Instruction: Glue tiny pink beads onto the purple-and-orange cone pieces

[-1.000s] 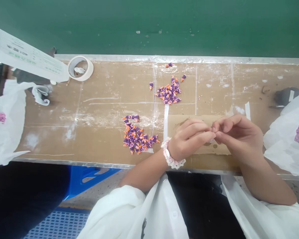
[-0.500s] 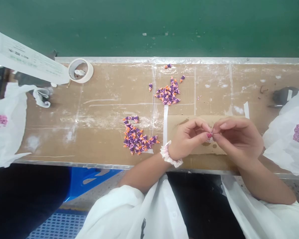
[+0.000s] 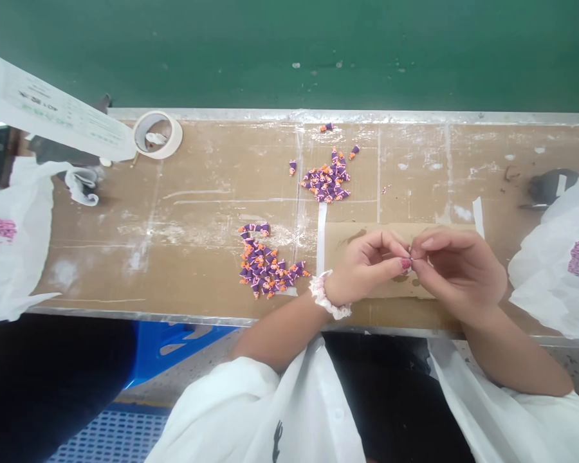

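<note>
My left hand [image 3: 369, 267] and my right hand [image 3: 456, 270] meet fingertip to fingertip over a strip of cardboard [image 3: 347, 235] taped to the bench. Both are pinched on something tiny between them; it is too small to name. A white frilly band circles my left wrist. Left of my hands lies a heap of small purple and orange pieces [image 3: 265, 263]. A second heap of the same pieces [image 3: 327, 180] lies further back, with a few strays around it.
A roll of white tape [image 3: 157, 134] stands at the back left beside a printed paper sheet [image 3: 53, 112]. White plastic bags lie at the left [image 3: 9, 244] and right [image 3: 560, 270] ends. A dark object [image 3: 550, 188] sits far right. The bench's metal front edge [image 3: 125, 315] runs below.
My fingers have shifted slightly against each other while staying pinched together. The heaps and tape have not moved.
</note>
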`<state>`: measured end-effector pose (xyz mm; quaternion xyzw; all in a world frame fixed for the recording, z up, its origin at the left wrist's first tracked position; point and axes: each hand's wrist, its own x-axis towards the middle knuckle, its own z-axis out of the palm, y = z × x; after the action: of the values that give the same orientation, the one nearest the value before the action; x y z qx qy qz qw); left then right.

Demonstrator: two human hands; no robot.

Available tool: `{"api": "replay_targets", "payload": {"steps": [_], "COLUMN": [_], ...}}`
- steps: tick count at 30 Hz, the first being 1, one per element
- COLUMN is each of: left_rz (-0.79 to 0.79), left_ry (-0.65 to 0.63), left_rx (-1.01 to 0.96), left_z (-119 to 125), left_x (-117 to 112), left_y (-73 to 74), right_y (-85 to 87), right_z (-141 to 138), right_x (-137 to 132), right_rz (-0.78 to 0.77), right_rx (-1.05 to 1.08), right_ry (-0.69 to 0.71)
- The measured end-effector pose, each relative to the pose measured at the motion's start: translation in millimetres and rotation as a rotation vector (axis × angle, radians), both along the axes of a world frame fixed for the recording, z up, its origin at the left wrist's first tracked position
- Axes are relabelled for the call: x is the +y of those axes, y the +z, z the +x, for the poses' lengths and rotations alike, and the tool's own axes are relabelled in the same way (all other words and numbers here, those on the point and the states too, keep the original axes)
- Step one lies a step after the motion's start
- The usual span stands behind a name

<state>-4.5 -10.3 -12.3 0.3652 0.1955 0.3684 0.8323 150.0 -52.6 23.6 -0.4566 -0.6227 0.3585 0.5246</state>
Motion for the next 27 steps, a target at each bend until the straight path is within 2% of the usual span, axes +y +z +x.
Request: {"api": "replay_targets", "payload": {"steps": [8,13,16,18,20,23,25,27], "left_rz": [0.105,0.141,0.165,0.187,0.213,0.251,0.253,0.241], "left_ry": [0.003,0.024,0.045,0.145,0.322,0.57,0.636,0.642], "left_rx": [0.073,0.171,0.197,0.251,0.356,0.493,0.533,0.549], "left_z": [-3.7,-3.5,-9.7,-17.7,-27.5,-41.3,-47.6,-51.3], "left_x": [-3.0,-2.4,6.2,16.2,27.6,42.4,48.3,51.0], "left_y": [-1.9,3.0,9.1,11.9,12.3,9.3,7.1,6.2], "right_y": [-1.4,3.0,4.7,5.2,5.6,5.9,5.5,4.9], "right_z": [4.9,6.8,13.0,19.8,27.2,35.3,37.5,37.6], "right_x": [0.3,-0.6,-1.2,-0.6,1.1,4.4,5.7,6.0], "right_rz": [-0.049,-0.087,-0.083,-0.081,-0.105,-0.17,-0.208,-0.231], "right_rx": [-0.043,-0.047,-0.075,-0.159,-0.333,-0.635,-0.752,-0.799], "right_ry": [0.081,0.055,0.006,-0.016,0.007,0.135,0.228,0.286]}}
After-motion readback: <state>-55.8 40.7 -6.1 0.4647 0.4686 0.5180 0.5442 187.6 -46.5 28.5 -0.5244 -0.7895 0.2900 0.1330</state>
